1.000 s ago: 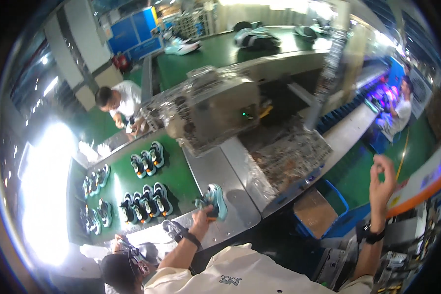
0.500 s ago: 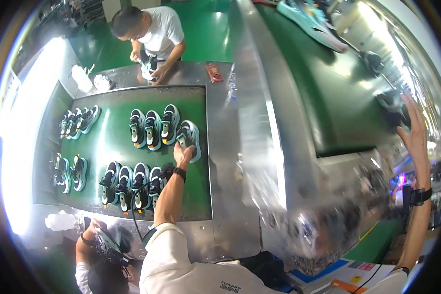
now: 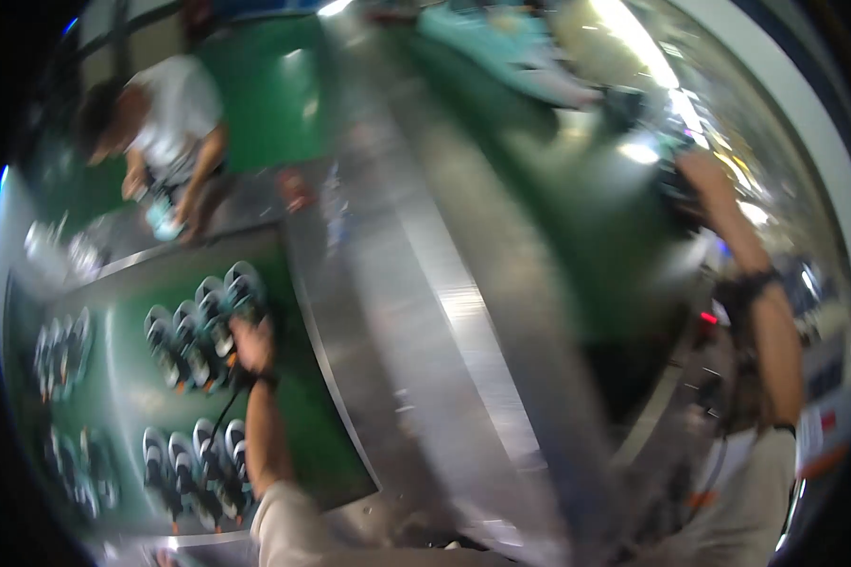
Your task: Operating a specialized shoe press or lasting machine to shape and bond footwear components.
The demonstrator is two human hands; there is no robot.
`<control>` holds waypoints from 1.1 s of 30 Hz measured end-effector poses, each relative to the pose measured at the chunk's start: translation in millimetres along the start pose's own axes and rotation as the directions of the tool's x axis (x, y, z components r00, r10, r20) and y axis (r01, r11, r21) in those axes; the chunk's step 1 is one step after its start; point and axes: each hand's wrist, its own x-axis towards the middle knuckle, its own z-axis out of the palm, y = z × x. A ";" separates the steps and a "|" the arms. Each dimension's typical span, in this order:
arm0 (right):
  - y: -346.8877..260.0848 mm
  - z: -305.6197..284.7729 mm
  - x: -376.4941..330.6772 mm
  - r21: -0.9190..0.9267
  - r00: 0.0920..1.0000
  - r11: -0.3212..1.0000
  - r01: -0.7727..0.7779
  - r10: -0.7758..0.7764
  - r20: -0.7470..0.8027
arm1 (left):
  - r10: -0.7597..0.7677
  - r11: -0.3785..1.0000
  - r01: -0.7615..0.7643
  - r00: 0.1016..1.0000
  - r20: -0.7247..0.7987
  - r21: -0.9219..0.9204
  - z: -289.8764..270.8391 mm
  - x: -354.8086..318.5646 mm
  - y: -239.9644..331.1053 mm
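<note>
My left hand [image 3: 253, 345] is at the rear end of a black, white and mint sneaker [image 3: 244, 288], the rightmost of a row on the green table surface. Its fingers look closed on the shoe, though motion blurs them. More sneakers [image 3: 187, 331] stand side by side just left of it. Far to the right, my right hand [image 3: 707, 184] reaches over the green conveyor belt [image 3: 529, 198] and meets a dark shape [image 3: 676, 180], which may be a shoe. Its fingers are smeared and partly hidden there.
Another row of sneakers [image 3: 194, 472] stands nearer, with further groups at the left. A wide metal frame [image 3: 454, 312] divides table and belt. A large mint shoe [image 3: 501, 52] lies up the belt. Across the table a co-worker [image 3: 175, 123] handles a sneaker; a red item [image 3: 294, 189] lies nearby.
My view has swung to the right and blurred. The sneaker under my left hand now lines up with its row. My right hand, spread in the air before, has come in over the belt to the dark shape.
</note>
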 end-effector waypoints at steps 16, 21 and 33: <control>-74.3 -301.8 -273.1 0.824 0.397 0.473 -0.312 0.853 -0.339 | 0.984 0.002 0.988 0.025 0.176 -0.154 -461.6 -125.4 469.8; -156.7 -303.9 -427.2 0.956 0.234 0.131 -0.262 0.970 -0.069 | 0.998 0.059 0.993 -0.060 0.011 0.107 -545.0 -128.7 627.6; -529.0 -339.9 -726.0 0.960 -0.484 -0.268 0.078 0.832 0.271 | 0.911 0.383 0.914 -0.398 -0.109 -0.134 -727.3 -419.2 672.4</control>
